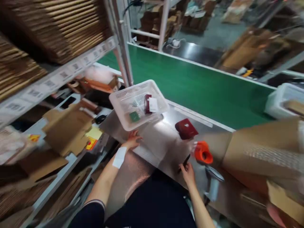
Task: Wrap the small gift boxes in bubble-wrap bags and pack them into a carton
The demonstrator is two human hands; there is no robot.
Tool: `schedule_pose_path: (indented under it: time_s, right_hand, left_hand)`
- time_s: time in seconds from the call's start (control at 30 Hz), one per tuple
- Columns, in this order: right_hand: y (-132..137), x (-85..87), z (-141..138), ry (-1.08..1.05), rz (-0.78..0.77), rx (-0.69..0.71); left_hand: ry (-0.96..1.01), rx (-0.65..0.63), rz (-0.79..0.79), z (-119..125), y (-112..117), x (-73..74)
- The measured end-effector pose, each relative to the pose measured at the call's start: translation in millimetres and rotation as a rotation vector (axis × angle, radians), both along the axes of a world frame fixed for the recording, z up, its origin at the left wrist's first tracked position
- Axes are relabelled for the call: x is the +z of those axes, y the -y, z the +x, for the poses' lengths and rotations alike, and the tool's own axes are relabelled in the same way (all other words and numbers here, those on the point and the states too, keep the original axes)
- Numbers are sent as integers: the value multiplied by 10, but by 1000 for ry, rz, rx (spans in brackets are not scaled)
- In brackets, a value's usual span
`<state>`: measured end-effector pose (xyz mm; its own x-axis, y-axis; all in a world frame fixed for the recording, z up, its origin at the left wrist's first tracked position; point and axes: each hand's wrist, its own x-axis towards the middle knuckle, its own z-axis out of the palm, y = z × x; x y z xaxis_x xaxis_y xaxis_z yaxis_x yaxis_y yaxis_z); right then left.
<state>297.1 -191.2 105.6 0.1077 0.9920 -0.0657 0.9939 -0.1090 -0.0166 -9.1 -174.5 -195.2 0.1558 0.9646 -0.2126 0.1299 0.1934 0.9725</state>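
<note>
**Head view: hands at the metal table**

Head view shows our left hand point(133, 139) resting flat, fingers apart, just before the white basket point(139, 103). Our right hand point(187, 171) touches a dark tool near the orange tape holder point(203, 153); we cannot tell its grip. We should steady the basket gently; the red box point(186, 129) lies near.

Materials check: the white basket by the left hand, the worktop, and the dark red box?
White basket: looks like moulded plastic, translucent, with perforated walls. Worktop: seems sheet metal with a dimpled, semi-gloss finish; it throws soft glare. Dark red box: likely coated card or leatherette with a slight sheen, but blur leaves it open. The left hand rests on the worktop just below the basket.
</note>
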Motion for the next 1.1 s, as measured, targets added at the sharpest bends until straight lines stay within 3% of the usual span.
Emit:
schedule_pose_path:
  time_s: [0.1,0.23,0.33,0.43,0.83,0.97,1.1]
  right_hand:
    - [25,-334,-364,35,-271,195]
    - [-52,-873,-1123,413,-596,435]
    - [-183,-1196,-1538,519,-677,535]
    - [-261,-1372,-1716,573,-696,568]
    - [-280,-1672,-1749,607,-728,580]
    - [-245,-1574,-1581,591,-726,567]
    - [-122,-1283,-1311,609,-747,523]
  left_hand:
    - [45,-35,-17,-42,-28,-36]
    - [47,-39,14,-60,-20,-53]
    - [40,-29,39,-52,-23,-57]
    - [28,-29,31,-34,-42,-70]
    - [6,-67,-28,-66,-25,-60]
    - [11,-97,-51,-93,-43,-39]
    - [-10,-108,-67,-95,-60,-30]
